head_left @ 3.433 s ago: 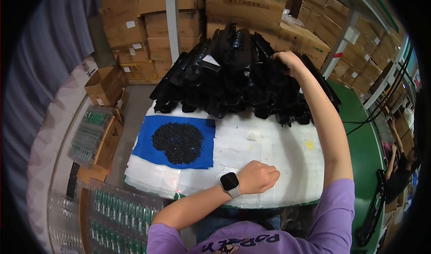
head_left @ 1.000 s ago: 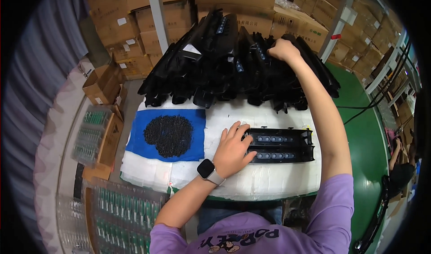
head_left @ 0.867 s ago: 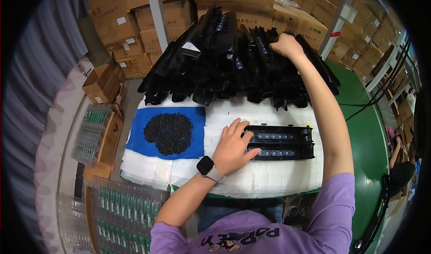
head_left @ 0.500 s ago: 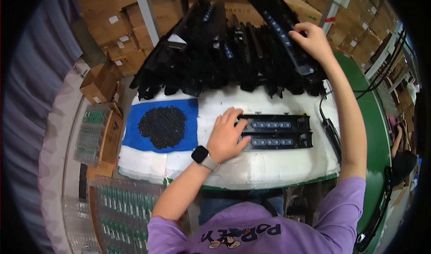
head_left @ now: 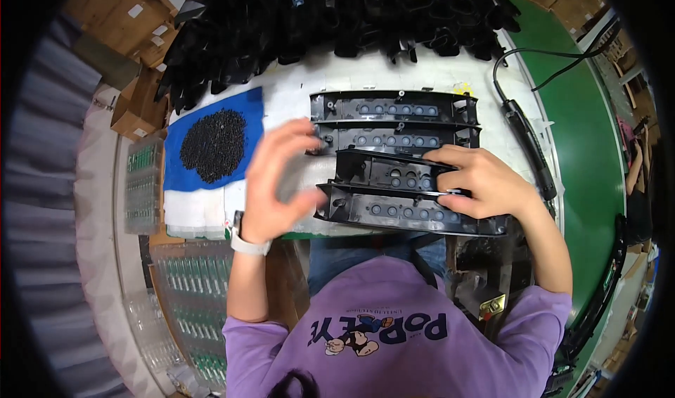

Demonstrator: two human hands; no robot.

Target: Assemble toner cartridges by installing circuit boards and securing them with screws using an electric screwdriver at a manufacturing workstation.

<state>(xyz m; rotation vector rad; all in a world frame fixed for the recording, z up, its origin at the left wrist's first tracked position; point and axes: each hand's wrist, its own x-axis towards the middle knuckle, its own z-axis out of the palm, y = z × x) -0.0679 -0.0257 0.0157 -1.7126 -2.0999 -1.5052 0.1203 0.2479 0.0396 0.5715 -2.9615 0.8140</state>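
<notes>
Several long black plastic housings, each with a row of round bluish-grey spots, lie one in front of another on the white tabletop. My right hand (head_left: 485, 181) has its fingers bent over the right part of the third housing from the back (head_left: 369, 169), with the thumb low near the front housing (head_left: 394, 212). That third one sits slightly askew against its neighbours. At the left ends of the row is my left hand (head_left: 278, 180), fingers and thumb spread and a little blurred, with nothing in it. The two rear housings (head_left: 344, 107) lie parallel.
A blue cloth (head_left: 252, 110) at the left bears a heap of small black pieces (head_left: 214, 145). Many black housings (head_left: 330, 18) are piled along the back. A black corded screwdriver-like tool (head_left: 527, 145) lies at the right. Trays of green strips (head_left: 190, 271) stand lower left.
My right hand has come from the rear pile, where it held a housing, to the front row. That row has grown from two housings to several. My left hand has drawn off their left ends.
</notes>
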